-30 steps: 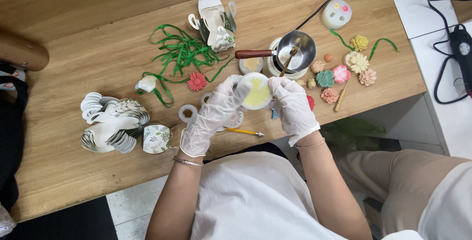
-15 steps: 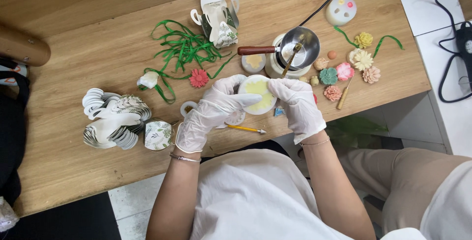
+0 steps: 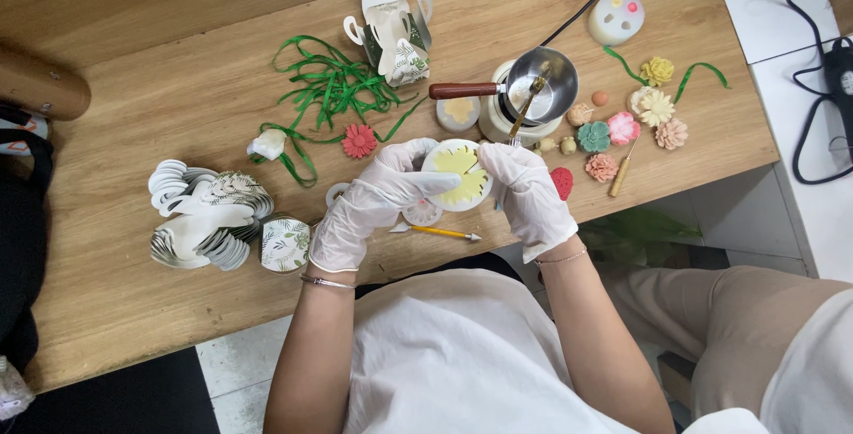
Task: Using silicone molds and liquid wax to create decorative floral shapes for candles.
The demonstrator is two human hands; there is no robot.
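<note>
Wood table [image 3: 133,310], white tile floor [image 3: 231,381]. Nearby: green ribbon [image 3: 329,79], metal pot [image 3: 542,79], wax flowers [image 3: 622,127]. My L hand [image 3: 373,203] & R hand [image 3: 529,194], gloved, closed round the white mold [image 3: 458,176] w/ yellow flower.

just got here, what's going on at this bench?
A person in white gloves holds a round white mould with a yellow flower shape between both hands: left hand under and across it, right hand at its edge. Behind it sits a small metal pot with a wooden handle; finished coloured flowers lie to the right, green ribbon further back.
</note>
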